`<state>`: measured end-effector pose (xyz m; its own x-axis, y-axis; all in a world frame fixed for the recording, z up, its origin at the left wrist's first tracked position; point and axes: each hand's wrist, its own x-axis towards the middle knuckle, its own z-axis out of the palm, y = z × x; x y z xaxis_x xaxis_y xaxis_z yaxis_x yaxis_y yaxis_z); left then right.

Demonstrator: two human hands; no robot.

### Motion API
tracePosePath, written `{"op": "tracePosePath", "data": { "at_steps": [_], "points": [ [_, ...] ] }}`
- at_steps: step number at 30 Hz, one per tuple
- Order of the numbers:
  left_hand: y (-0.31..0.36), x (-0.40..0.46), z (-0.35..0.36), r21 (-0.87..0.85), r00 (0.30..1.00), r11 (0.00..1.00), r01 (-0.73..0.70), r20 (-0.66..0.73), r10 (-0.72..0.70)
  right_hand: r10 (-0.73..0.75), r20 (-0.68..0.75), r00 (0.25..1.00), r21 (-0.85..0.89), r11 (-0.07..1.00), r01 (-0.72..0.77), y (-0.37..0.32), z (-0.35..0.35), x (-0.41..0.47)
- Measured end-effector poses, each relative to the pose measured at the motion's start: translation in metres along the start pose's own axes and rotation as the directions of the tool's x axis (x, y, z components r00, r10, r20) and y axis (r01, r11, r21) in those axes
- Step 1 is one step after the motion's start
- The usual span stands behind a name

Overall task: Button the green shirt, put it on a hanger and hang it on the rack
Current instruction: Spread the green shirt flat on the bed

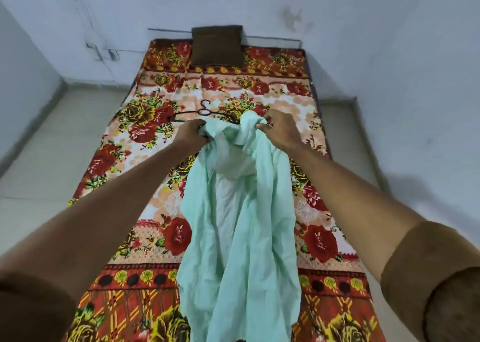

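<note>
Two hands hold the green shirt (pixel 241 224) up over the middle of the bed (pixel 324 313), its front hanging open and unbuttoned, so buttoning, hangering and racking all look undone. Left hand (pixel 191 132) and right hand (pixel 281 128) each grip bunched shoulder cloth, fingers curled tight. Beyond lies the hanger (pixel 200 112), toward the bed's far end.

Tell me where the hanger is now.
In the head view, the dark hanger lies on the floral bedsheet, mid-bed, just beyond the left hand and the green shirt.
</note>
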<state>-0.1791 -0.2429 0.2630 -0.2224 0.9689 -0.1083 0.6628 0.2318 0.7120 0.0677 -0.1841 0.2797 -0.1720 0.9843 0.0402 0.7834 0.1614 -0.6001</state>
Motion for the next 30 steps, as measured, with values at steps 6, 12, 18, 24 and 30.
{"op": "tracePosePath", "data": {
  "at_steps": [6,12,18,24,30],
  "points": [
    [-0.062,0.099,0.081,-0.175,0.978,0.962,0.208,0.008,-0.210,0.093,0.105,0.990,-0.001,0.996,-0.093,0.073,0.091,0.088],
    [-0.125,0.152,0.159,-0.334,0.960,0.903,0.269,0.172,-0.223,0.252,0.223,0.942,-0.008,0.967,-0.256,0.142,0.186,0.121],
    [-0.193,0.116,0.197,-0.311,0.981,0.933,0.181,0.118,-0.151,0.161,0.146,0.976,-0.070,0.986,-0.152,0.166,0.269,0.032],
    [-0.246,0.027,0.246,0.057,0.925,0.946,0.319,0.199,-0.324,0.328,0.423,0.844,0.182,0.882,-0.434,0.150,0.336,-0.051],
    [-0.261,0.021,0.250,-0.025,0.932,0.935,0.354,0.096,-0.350,0.420,0.446,0.790,0.121,0.847,-0.518,0.143,0.358,-0.045]
  ]
}}
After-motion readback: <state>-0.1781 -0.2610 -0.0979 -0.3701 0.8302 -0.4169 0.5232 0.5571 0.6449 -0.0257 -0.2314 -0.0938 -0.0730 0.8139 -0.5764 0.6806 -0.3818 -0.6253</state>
